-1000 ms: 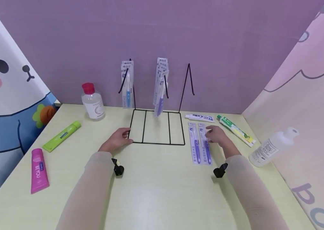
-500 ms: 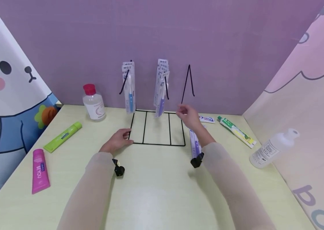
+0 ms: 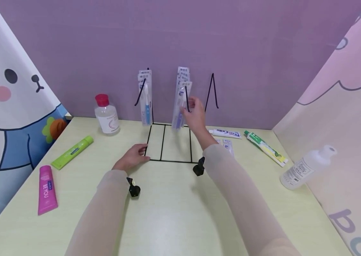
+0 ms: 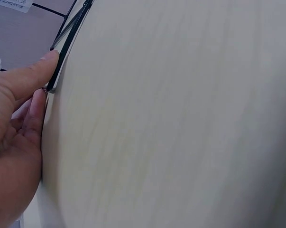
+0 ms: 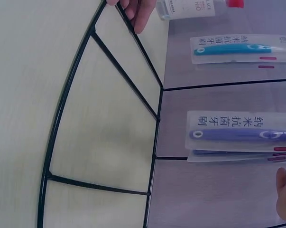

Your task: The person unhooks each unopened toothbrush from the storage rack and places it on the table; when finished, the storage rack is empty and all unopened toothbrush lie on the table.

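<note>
Left hand (image 3: 132, 156) pinches the rack's (image 3: 174, 161) left base wire, likely to steady a light frame. Right hand (image 3: 197, 115) is at the middle hook (image 3: 187, 99), fingers curled beside the purple brush (image 5: 240, 124); can't tell if it grips. Packs hang by their tops, presumably holed for that. Blue brush (image 3: 146, 106) hangs left. Loose packs (image 3: 228, 145) lie on the counter (image 3: 167, 213), right of the rack, sleeve partly hiding them.

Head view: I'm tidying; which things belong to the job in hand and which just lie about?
Job, seemingly:
black wire rack, held by left hand
clear-packaged purple toothbrushes, by right hand
clear-packaged blue toothbrush, hanging
partly hidden toothbrush packets

Seemingly lying about:
lime-green tube
magenta tube
clear red-capped bottle
white plastic bottle
white-blue tube
green-yellow tube
</note>
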Motion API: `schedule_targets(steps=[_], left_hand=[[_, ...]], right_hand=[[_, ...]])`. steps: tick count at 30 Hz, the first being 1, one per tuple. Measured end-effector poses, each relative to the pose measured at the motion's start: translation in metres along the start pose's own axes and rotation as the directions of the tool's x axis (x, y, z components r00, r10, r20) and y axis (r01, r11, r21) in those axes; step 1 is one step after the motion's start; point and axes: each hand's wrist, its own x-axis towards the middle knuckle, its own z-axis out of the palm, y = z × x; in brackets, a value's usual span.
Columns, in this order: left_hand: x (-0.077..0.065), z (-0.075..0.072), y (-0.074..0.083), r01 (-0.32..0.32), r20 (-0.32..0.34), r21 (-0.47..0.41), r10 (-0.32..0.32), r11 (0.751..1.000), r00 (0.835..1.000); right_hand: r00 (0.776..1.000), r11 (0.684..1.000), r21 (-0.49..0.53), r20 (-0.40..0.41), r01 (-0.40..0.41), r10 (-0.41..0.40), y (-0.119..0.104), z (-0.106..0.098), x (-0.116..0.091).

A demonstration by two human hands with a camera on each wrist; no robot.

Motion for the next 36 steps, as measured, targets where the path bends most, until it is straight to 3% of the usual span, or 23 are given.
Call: schedule_targets(steps=[15,24,29,36], left_hand=[[-0.002,-0.002,0.003,-0.018,0.0,0.012,0.018,1.0,1.0],[0.001,0.0,0.002,-0.015,0.007,-0.015,0.015,1.0,1.0],[-0.001,-0.001,0.005,-0.007,0.011,-0.001,0.007,1.0,1.0],[0.0,-0.002,0.003,-0.017,0.016,0.002,0.017,1.0,1.0]], right_hand=[[1.0,0.993,0.118,-0.022,0.012,-0.01,0.002,0.003,-0.004],[0.997,0.943,0.324,-0.032,0.074,-0.067,-0.005,-0.011,-0.013],[0.999,0.914,0.403,-0.014,0.048,-0.046,-0.018,-0.026,-0.027],[0.994,0.905,0.419,0.1,-0.076,0.038,0.005,-0.039,-0.04]])
